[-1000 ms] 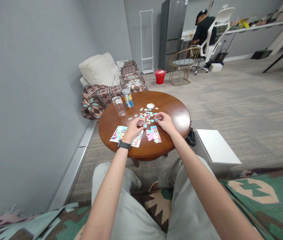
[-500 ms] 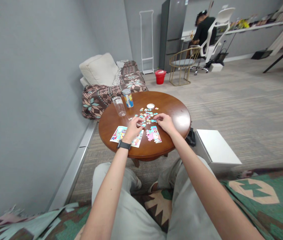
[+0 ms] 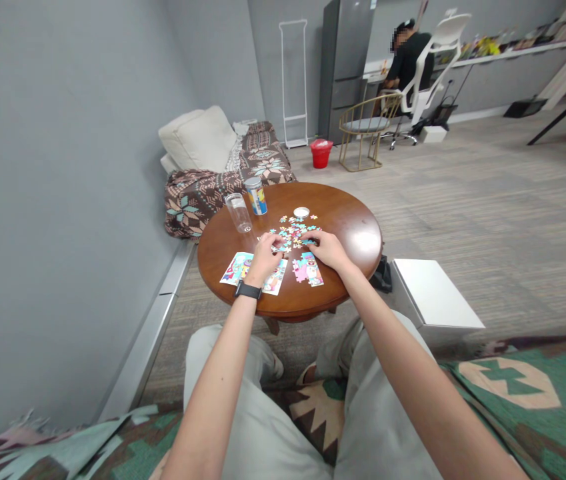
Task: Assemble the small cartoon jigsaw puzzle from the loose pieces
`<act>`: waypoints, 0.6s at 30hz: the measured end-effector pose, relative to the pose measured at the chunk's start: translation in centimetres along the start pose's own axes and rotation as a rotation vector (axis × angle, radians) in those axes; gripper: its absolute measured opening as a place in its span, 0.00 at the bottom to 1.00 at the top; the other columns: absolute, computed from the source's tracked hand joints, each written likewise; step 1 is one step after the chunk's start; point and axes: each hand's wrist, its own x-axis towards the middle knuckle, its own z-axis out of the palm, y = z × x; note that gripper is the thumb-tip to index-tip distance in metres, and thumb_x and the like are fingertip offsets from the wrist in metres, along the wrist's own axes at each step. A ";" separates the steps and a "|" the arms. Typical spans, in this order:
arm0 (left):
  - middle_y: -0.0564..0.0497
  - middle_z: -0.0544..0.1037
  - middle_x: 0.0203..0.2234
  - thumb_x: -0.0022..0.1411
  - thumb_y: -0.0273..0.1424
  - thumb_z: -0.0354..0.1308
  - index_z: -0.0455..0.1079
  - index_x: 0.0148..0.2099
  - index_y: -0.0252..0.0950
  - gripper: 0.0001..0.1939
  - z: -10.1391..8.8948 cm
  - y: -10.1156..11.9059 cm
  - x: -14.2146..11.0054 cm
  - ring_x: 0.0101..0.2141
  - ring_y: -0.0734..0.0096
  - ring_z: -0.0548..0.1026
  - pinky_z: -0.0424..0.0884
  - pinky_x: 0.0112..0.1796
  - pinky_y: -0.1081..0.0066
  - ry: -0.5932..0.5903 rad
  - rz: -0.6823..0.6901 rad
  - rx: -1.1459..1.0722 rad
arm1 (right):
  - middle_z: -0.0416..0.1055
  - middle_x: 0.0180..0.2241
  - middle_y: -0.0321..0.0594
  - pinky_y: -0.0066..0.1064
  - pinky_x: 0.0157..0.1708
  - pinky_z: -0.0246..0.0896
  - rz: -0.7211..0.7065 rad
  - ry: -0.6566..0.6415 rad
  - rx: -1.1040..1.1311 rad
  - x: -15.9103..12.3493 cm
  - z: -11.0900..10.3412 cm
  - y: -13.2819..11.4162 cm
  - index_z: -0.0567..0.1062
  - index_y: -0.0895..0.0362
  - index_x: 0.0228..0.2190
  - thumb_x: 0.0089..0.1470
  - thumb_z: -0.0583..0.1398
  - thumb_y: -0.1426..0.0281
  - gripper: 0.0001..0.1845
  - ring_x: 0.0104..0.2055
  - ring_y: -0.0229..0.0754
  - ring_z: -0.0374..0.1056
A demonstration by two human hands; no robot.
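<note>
My left hand [image 3: 265, 257], with a black watch [image 3: 247, 291] on its wrist, rests with its fingertips at the near edge of a scatter of small jigsaw pieces [image 3: 293, 232]. These pieces are pastel-coloured and lie on a round wooden table [image 3: 343, 220]. My right hand [image 3: 327, 250] lies on the pile's right side, just above a joined pink and blue puzzle section [image 3: 307, 270]. A printed picture card [image 3: 253, 272] lies partly under my left hand. Whether either hand pinches a piece is hidden by the fingers.
A clear glass jar [image 3: 238, 213], a printed can [image 3: 257, 197] and a small white lid [image 3: 301, 212] stand on the table. A patterned sofa [image 3: 227, 180] lies behind it, a white box [image 3: 433, 293] to the right. A co-worker [image 3: 410, 63] sits at a far desk.
My left hand has drawn slightly left, away from the middle of the pile. My right hand has shifted a little toward me along the pile's right side.
</note>
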 end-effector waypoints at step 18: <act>0.49 0.81 0.40 0.54 0.21 0.59 0.74 0.40 0.36 0.11 0.0 0.4 -0.1 0.44 0.64 0.78 0.73 0.50 0.64 -0.044 -0.054 -0.031 | 0.79 0.36 0.40 0.39 0.49 0.66 0.013 0.048 -0.093 -0.1 0.0 -0.5 0.81 0.55 0.31 0.50 0.62 0.78 0.10 0.40 0.45 0.72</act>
